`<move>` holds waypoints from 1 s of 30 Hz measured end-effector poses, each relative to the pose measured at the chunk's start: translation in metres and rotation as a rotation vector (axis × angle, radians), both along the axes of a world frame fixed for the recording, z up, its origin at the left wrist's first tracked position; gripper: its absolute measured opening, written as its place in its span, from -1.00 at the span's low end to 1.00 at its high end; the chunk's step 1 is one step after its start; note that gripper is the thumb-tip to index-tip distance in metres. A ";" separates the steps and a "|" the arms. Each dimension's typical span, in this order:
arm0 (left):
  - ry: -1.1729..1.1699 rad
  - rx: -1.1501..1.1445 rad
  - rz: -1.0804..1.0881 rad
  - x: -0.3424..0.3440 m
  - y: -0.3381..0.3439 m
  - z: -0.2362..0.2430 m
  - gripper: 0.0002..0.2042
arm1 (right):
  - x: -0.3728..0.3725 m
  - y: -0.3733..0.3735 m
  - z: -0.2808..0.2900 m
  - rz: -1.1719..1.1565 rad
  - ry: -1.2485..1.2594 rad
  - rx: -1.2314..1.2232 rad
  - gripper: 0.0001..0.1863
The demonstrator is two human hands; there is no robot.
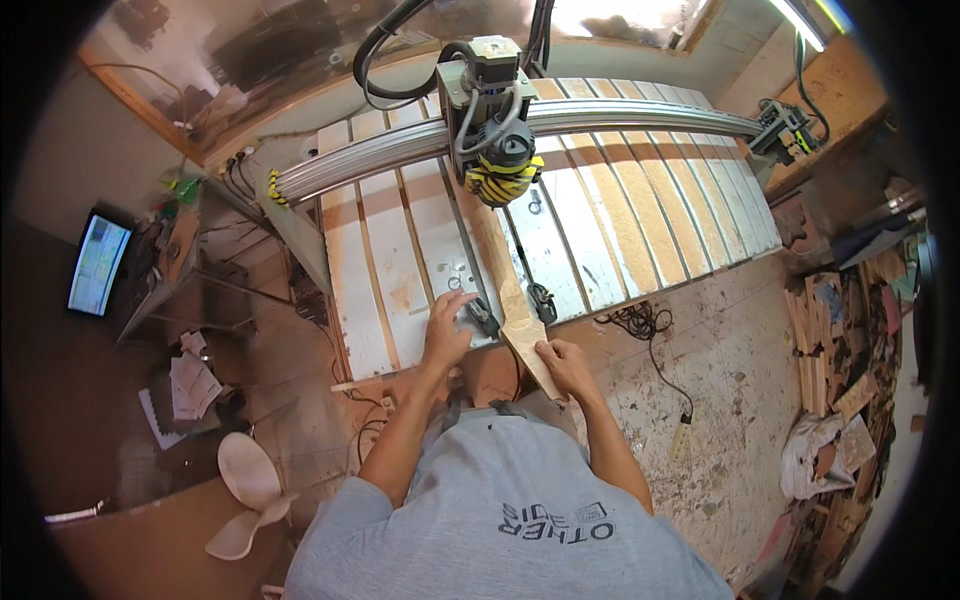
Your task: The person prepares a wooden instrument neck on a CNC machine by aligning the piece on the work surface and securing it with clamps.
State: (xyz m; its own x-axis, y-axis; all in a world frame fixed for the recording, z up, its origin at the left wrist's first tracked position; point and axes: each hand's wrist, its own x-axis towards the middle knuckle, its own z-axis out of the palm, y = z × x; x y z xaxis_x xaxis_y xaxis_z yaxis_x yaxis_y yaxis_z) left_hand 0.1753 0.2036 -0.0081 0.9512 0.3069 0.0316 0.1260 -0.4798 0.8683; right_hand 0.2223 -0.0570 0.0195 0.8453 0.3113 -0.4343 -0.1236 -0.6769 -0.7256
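Note:
A long, narrow wooden board (523, 330) runs from beneath the router head (503, 165) over the near edge of the slotted bed (400, 290). My right hand (568, 366) is closed on the board's overhanging near end, thumb on top. My left hand (446, 330) is held over the bed's front edge, fingers apart and slightly curled. Beside it, left of the board, lies a black clamp (482, 316); I cannot tell whether the fingertips touch it. A second black clamp (542, 300) sits against the board's right side.
A metal gantry beam (640, 115) spans the bed. On the left are a lit monitor (100, 265) and a white chair (250, 475). A coiled black cable (640, 320) lies on the floor to the right, near stacked wood offcuts (815, 350) and a white sack (808, 455).

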 end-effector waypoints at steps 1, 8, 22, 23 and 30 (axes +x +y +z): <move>-0.022 0.087 0.016 0.000 -0.004 0.001 -0.37 | 0.004 -0.005 0.000 0.028 0.015 0.023 -0.45; 0.026 0.315 -0.060 -0.012 -0.042 0.026 -0.27 | 0.073 -0.009 0.002 0.064 -0.306 0.098 -0.50; -0.041 0.616 -0.030 -0.010 -0.088 0.012 -0.28 | 0.114 0.028 -0.018 0.460 -0.367 -0.051 -0.58; -0.106 0.687 -0.096 -0.010 -0.090 0.010 -0.32 | 0.114 0.028 -0.018 0.442 -0.356 -0.067 -0.58; -0.250 0.747 -0.193 -0.026 -0.089 -0.007 -0.51 | 0.108 0.036 -0.010 0.302 -0.215 -0.050 -0.58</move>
